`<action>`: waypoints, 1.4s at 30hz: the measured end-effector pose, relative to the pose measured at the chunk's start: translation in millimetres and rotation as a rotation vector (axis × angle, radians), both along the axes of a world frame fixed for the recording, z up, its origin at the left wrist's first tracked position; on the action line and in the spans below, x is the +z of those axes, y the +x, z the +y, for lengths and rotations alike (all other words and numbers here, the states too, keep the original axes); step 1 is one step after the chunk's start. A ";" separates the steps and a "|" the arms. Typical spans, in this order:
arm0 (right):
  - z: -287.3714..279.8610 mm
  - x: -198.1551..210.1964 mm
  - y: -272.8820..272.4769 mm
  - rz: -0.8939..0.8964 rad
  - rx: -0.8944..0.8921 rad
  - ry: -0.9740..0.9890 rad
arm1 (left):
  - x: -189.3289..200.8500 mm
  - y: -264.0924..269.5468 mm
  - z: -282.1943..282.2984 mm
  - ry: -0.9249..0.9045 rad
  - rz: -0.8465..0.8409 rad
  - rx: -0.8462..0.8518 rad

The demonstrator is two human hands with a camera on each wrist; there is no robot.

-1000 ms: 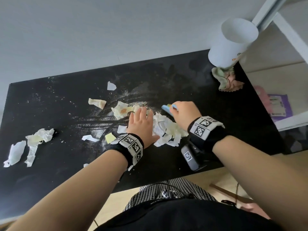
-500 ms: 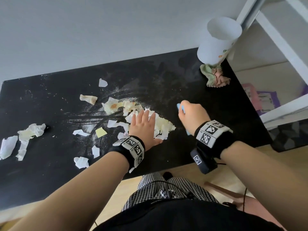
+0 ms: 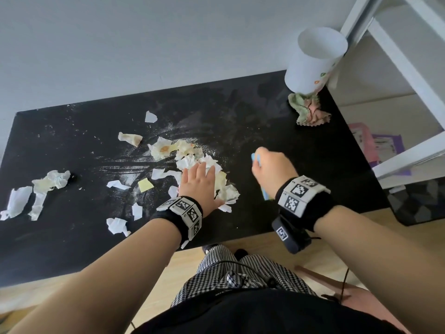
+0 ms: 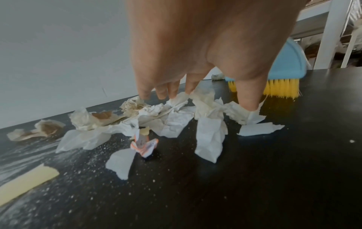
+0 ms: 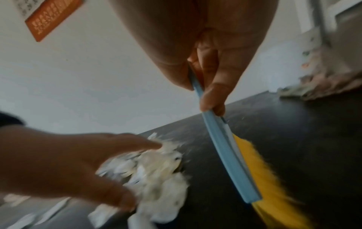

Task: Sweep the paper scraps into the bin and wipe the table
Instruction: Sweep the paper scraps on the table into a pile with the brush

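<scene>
Black desk (image 3: 240, 112) is dusted with white powder, and my left hand (image 3: 199, 184) lies flat, fingers straight, on the main heap of paper scraps (image 3: 192, 157) near the middle. From the head view you only catch a sliver of blue poking out of my right hand (image 3: 272, 167), but the left wrist view shows it's a brush (image 4: 284, 69) with a blue back and yellow bristles, bristles down on the desk just right of the heap. The right wrist view is blurry, still you can see my thumb and fingers wrapped tight round the thin blue handle.

Other stuff: a white bin (image 3: 313, 61) stands at the far right corner of the desk, with a crumpled green and pink cloth (image 3: 310, 109) right in front of it. A white shelf frame (image 3: 409, 75) sits past the desk's right edge.

Scraps are mostly torn white tissue, some stained brownish, plus a yellow scrap (image 3: 145, 184) left of my hand. More bits lie well apart toward the left edge (image 3: 36, 194), and one white piece (image 3: 150, 116) sits alone further back. A little wrapper with orange edging (image 4: 145, 145) only shows from the left wrist.
</scene>
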State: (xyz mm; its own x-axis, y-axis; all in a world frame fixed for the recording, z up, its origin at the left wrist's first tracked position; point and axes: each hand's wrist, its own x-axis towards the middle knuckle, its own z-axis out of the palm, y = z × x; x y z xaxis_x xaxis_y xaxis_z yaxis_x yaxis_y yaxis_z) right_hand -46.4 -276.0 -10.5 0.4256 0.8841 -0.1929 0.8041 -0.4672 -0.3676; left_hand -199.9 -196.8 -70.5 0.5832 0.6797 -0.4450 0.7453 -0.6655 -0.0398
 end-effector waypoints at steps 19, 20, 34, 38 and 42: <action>95.0 45.6 -117.2 0.169 0.338 0.288 | 53.9 -131.8 43.9 -0.038 -0.149 0.419; 100.2 45.8 -128.9 0.182 0.358 0.282 | 55.8 -144.0 45.9 -0.026 -0.154 0.451; 204.6 29.7 -341.8 0.399 0.393 0.249 | 33.3 -353.9 122.6 0.023 -0.183 0.612; 232.1 26.0 -398.5 0.487 0.333 0.209 | 35.1 -403.0 146.3 0.044 -0.156 0.640; 251.1 5.3 -437.2 0.528 0.277 0.079 | 26.9 -438.4 163.6 0.050 -0.201 0.690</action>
